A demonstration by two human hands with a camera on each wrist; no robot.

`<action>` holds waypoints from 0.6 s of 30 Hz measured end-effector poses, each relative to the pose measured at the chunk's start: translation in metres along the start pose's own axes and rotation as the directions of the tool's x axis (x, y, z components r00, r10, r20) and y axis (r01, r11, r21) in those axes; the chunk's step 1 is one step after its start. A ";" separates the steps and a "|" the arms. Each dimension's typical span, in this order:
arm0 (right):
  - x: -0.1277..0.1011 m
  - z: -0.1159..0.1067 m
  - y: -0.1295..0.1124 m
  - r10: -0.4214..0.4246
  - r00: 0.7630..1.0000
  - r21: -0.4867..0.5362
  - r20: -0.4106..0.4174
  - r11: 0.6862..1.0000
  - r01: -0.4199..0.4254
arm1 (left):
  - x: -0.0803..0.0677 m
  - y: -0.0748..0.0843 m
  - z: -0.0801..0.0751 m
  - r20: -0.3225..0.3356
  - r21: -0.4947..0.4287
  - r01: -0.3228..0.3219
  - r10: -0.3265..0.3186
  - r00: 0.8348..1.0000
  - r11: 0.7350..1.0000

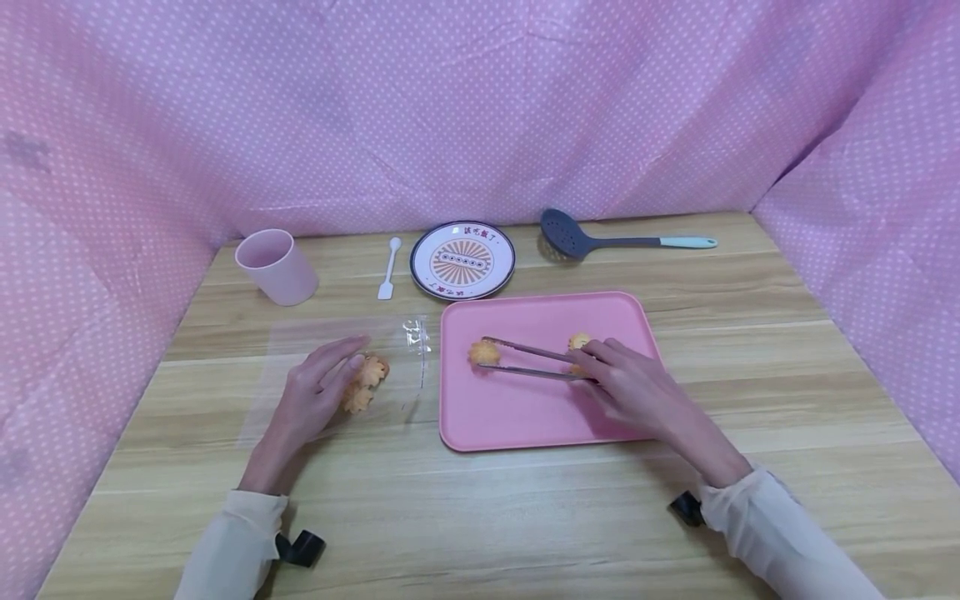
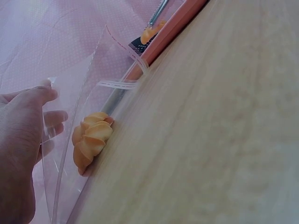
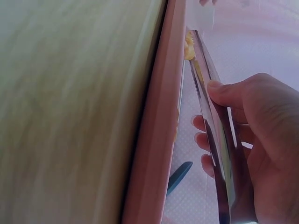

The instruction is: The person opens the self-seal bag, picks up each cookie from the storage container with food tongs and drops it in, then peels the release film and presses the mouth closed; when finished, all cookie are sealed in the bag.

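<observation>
The right hand (image 1: 637,387) squeezes thin metal tongs (image 1: 528,361) onto a crumbly orange cookie (image 1: 483,352) on the pink plastic tray (image 1: 525,417); it looks light, so a gentle pinch at its sides suits it. The left hand (image 1: 318,392) lies flat on the slippery clear bag (image 1: 337,342).

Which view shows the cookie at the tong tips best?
The head view: the cookie sits on the pink tray, between the tips of the tongs gripped by the right hand. The left wrist view catches it only far off at the tray's edge. The right wrist view shows just a yellowish sliver.
</observation>
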State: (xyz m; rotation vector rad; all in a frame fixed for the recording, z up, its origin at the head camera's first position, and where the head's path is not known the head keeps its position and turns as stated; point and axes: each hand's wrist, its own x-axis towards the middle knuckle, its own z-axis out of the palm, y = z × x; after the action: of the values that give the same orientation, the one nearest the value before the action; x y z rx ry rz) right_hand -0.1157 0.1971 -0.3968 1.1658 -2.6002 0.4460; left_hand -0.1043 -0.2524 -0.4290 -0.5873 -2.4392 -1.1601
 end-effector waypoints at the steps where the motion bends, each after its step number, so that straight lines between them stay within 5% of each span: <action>1: 0.001 0.001 -0.001 0.001 1.000 0.003 0.004 1.000 -0.001 | 0.000 0.000 0.000 -0.001 0.000 -0.002 0.002 1.000 1.000; 18: 0.028 0.014 -0.023 -0.015 0.999 0.022 0.041 1.000 0.014 | 0.000 0.000 0.000 -0.007 0.006 -0.008 0.008 1.000 1.000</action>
State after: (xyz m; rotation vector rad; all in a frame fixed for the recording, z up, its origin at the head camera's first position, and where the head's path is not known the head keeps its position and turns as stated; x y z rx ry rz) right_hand -0.1183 0.1586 -0.3956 1.2123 -2.6265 0.4523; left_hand -0.1040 -0.2523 -0.4293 -0.5896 -2.4314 -1.1492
